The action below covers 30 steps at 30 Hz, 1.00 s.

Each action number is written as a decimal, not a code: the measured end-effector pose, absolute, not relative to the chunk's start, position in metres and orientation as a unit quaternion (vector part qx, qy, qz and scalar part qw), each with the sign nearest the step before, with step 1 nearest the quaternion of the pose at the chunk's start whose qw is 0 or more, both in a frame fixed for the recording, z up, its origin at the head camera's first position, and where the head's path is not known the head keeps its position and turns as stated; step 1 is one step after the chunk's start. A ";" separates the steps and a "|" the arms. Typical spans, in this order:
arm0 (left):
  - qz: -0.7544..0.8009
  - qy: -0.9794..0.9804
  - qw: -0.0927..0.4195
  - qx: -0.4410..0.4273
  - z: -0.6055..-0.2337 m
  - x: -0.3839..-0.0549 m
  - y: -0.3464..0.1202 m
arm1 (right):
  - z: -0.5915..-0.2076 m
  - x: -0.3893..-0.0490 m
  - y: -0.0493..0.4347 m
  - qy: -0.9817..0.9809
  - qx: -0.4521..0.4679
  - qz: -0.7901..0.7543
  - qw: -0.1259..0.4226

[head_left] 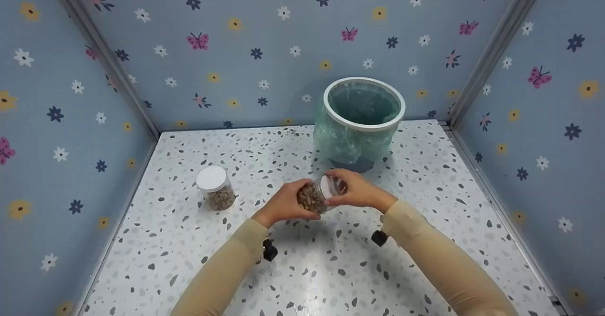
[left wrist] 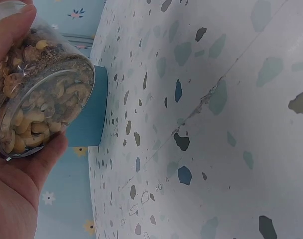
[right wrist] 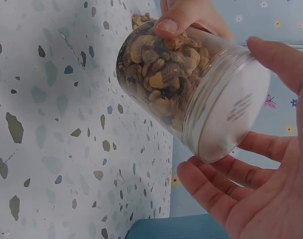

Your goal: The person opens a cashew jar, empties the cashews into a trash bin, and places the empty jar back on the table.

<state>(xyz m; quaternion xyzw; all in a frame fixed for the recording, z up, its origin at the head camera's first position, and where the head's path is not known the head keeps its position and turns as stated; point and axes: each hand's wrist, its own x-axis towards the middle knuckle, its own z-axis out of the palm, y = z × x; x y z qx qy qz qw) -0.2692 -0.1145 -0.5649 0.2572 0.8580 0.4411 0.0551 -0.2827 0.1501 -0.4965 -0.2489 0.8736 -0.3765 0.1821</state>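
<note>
Centrally in the head view, the nut jar (head_left: 312, 200) is held above the worktop (head_left: 331, 269), with speckled surface spreading from it toward both side edges. The bin (head_left: 364, 127) stands just beyond the hands, near the back edge and right of centre, leaving little room that way; the second jar (head_left: 220, 195) stands upright nearer the left edge. The nut jar is tipped well over, its lid (head_left: 327, 187) toward the right edge. The left hand (head_left: 287, 201) curls round its body; the right hand (head_left: 357, 191), partly spread, grips the lid.

At the left wrist, the jar's clear base faces the camera, nuts showing through, and its long axis runs away to the upper left.

At the right wrist, that axis slants from base at upper left to lid at lower right; the thumb touches the upper rim, fingers the lower side.
</note>
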 end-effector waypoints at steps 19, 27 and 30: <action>0.445 0.854 0.063 0.262 -0.567 -0.269 -0.112 | -0.499 -0.282 0.158 0.849 -0.363 -0.357 0.144; 0.444 0.856 0.061 0.257 -0.567 -0.270 -0.112 | -0.497 -0.280 0.157 0.860 -0.343 -0.347 0.149; 0.446 0.856 0.060 0.255 -0.567 -0.270 -0.112 | -0.496 -0.280 0.156 0.865 -0.314 -0.359 0.155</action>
